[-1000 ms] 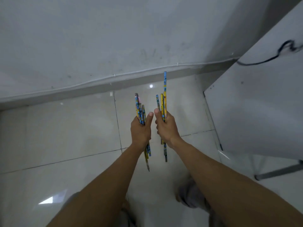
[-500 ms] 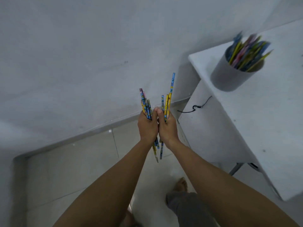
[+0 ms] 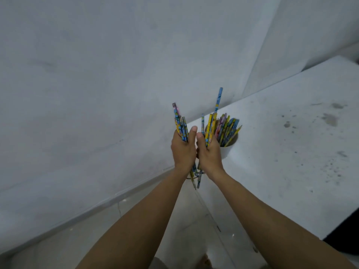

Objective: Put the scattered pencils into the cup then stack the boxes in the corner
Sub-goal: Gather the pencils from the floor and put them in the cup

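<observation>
My left hand [image 3: 183,151] is closed around a bundle of blue and yellow patterned pencils [image 3: 180,124], held upright. Touching it, my right hand [image 3: 209,152] grips a second bundle of pencils [image 3: 210,125], one long blue pencil sticking up highest. Right behind my right hand a white cup [image 3: 228,150] stands near the left corner of a white table [image 3: 291,152]; it holds several coloured pencils [image 3: 228,131]. My right hand covers the cup's left side. No boxes are in view.
A plain grey wall [image 3: 116,74] fills the left and back. Pale floor tiles [image 3: 174,230] lie below my arms, left of the table. The tabletop is speckled with dark stains. A black object [image 3: 345,233] sits at the table's near right edge.
My view has swung right and up from the floor toward the table. The cup now sits right behind my hands, which have closed together, each still gripping its pencils.
</observation>
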